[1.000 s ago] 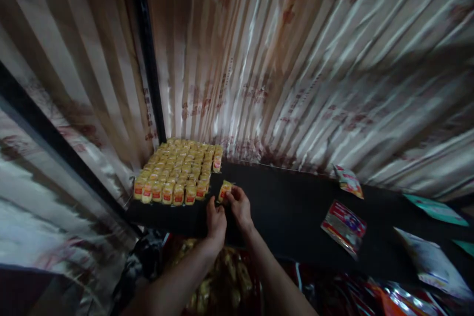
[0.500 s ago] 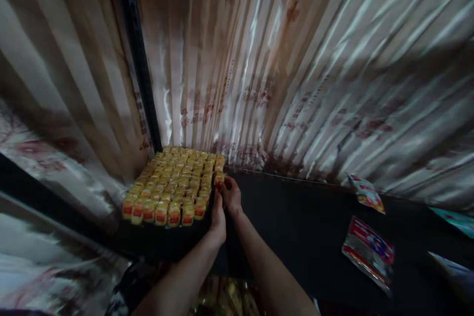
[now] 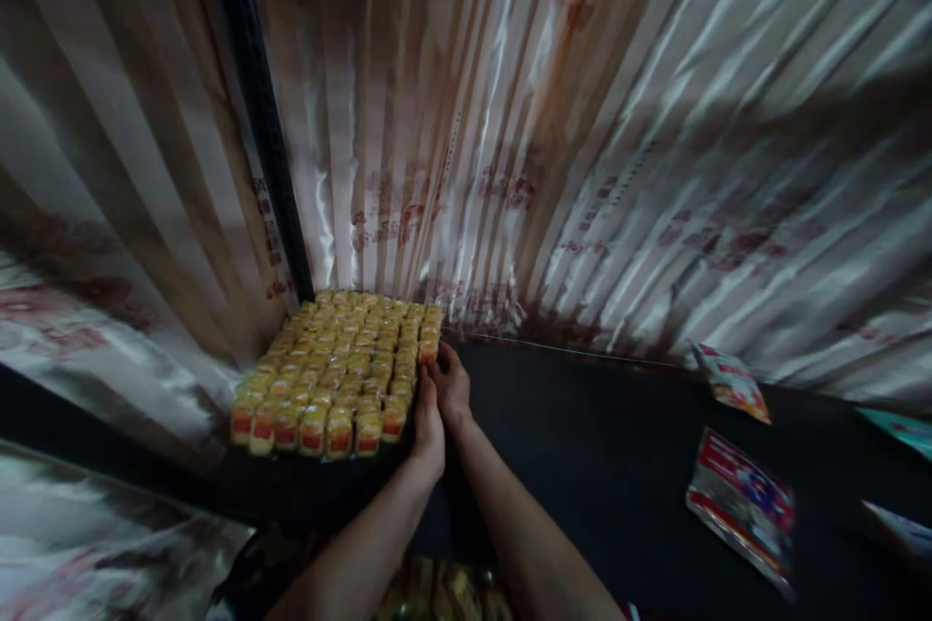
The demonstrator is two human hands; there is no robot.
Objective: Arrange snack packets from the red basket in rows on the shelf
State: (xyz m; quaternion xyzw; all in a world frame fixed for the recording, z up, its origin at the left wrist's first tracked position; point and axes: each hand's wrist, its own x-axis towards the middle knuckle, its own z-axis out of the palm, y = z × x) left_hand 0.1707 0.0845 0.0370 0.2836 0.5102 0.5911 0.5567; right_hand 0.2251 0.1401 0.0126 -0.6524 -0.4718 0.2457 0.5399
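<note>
Rows of small yellow packets (image 3: pixel 327 349) with red labels, in clear shiny wrap, stand packed in a block on a dark surface. At the block's right edge, my fingers are closed about one yellow packet (image 3: pixel 428 349), which sits at the near end of the rightmost row. My left hand (image 3: pixel 428 422) is upright along its near side, fingertips touching it. From the right, my right hand (image 3: pixel 452 388) curls its thumb and fingers against the same packet. The fingers hide its lower part.
A dark tabletop (image 3: pixel 568 446) stretches to the right, with a red and silver pouch (image 3: pixel 743 505) and another pouch (image 3: pixel 730 382) lying on it. Pleated patterned curtains (image 3: pixel 473 165) and a black post (image 3: pixel 254 107) stand behind. More yellow packets (image 3: pixel 444 592) lie below my forearms.
The packet in my fingers has moved slightly away from me, up against the rightmost row. The view has shifted a little, so the pouches appear farther right.
</note>
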